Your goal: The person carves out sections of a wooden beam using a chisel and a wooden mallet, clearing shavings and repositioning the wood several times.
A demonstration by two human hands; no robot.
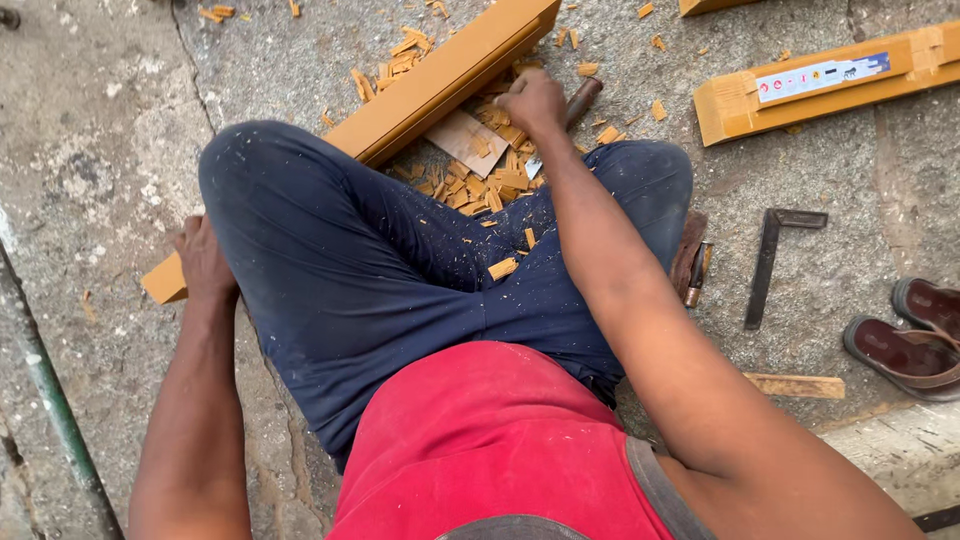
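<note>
The right hand (pixel 533 100) is closed in a fist around the dark wooden handle of a chisel (pixel 578 100), whose metal tip points down toward the near side, into a heap of pale orange wood chips (pixel 480 180). The left hand (pixel 205 262) rests with fingers bent over the near-left end of a long orange-brown wooden beam (pixel 440 80); whether it grips the beam or only presses on it cannot be told. The beam runs diagonally from that near-left end, under the person's left knee, to the far right, where its upper end lies just beside the right hand.

The person sits on rough grey concrete ground (pixel 100 150) in dark blue trousers (pixel 380 270) dusted with sawdust and a red shirt (pixel 490 450). The chips lie between the knees, with a flat thin offcut of wood (pixel 462 138) among them, and a few chips sit on the trousers.

To the right of the right knee lie a second chisel with a brown handle (pixel 696 272) and a metal try square (pixel 768 255). Farther right, a pair of brown sandals (pixel 915 335) sits at the edge. At the far right lies another orange wooden piece with a printed label (pixel 820 85). A small wooden strip (pixel 797 385) lies near the right arm. A grey-green metal pipe (pixel 50 400) runs along the left edge.
</note>
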